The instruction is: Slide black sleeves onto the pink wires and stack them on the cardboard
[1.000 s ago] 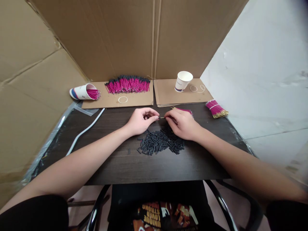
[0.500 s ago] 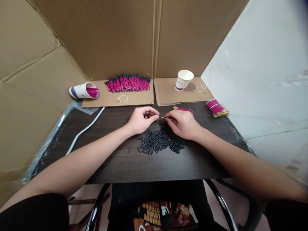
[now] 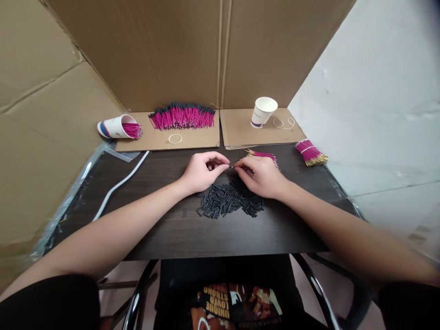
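My left hand (image 3: 207, 170) is closed in a pinch, fingertips around a small black tube that is mostly hidden. Facing it, my right hand (image 3: 260, 175) pinches a thin wire whose gold-coloured end (image 3: 231, 167) shows in the narrow gap between the hands. The rest of that wire is covered by the fingers. Just below both hands lies a loose pile of short black tubes (image 3: 227, 200). Magenta wires with gold-coloured ends (image 3: 263, 155) lie right behind my right hand, which partly hides them.
On cardboard at the back lie many magenta wires with black ends (image 3: 182, 116). A tipped paper cup (image 3: 113, 127) holds more wires; another paper cup (image 3: 263, 112) stands upright. Rubber bands (image 3: 175, 139) lie nearby. A banded wire bundle (image 3: 311, 152) is at right, a white cable (image 3: 122, 184) at left.
The fingertips of my two hands have come slightly closer, and less of the small piece shows between them. The whole view has shifted a little.
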### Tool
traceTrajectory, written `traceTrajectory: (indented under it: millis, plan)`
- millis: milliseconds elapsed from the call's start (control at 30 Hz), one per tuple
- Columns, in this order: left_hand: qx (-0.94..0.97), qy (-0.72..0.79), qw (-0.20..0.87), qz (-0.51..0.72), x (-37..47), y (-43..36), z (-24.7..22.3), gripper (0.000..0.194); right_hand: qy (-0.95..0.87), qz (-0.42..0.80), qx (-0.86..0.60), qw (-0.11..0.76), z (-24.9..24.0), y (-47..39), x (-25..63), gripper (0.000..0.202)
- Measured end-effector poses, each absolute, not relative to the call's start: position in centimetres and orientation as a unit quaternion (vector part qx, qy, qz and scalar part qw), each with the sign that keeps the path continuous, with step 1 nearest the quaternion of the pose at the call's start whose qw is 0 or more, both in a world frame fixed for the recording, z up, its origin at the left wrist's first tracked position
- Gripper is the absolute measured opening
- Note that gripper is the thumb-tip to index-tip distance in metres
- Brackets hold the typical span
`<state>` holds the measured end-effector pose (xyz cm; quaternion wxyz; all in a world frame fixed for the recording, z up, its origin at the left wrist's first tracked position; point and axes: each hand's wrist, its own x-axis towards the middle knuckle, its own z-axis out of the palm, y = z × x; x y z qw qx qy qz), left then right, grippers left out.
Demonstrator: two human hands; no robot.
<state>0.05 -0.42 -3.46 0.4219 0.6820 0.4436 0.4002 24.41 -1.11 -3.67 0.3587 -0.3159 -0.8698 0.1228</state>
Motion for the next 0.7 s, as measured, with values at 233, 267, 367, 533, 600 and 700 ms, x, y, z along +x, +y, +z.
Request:
traceTrajectory:
  millis: [233,267,367,533,600,700]
  plan:
    - [0.720,0.442,0.361,0.396,-0.02,-0.81,-3.45,0.019,-0.874,0.124,-0.321,0.343,-3.70,-1.12,24.46,0.019]
    - [0.722,0.441,0.357,0.396,-0.03,-0.85,-3.47,0.019,-0.875,0.122,-0.320,0.342,-3.70,-1.14,24.46,0.019]
    - [0.722,0.438,0.355,0.401,-0.05,-0.91,-3.56,0.020,-0.876,0.115,-0.311,0.351,-3.69,-1.17,24.44,0.018]
    - [0.691,0.441,0.398,0.412,0.03,-0.59,-3.82,0.023,-0.878,0.102,-0.296,0.362,-3.65,-1.12,24.42,0.017]
    - [0.669,0.441,0.430,0.416,0.09,-0.37,-3.87,0.025,-0.881,0.095,-0.291,0.362,-3.62,-1.09,24.45,0.017]
    - [0.650,0.438,0.459,0.419,0.15,-0.14,-3.88,0.026,-0.885,0.087,-0.278,0.364,-3.56,-1.06,24.51,0.018]
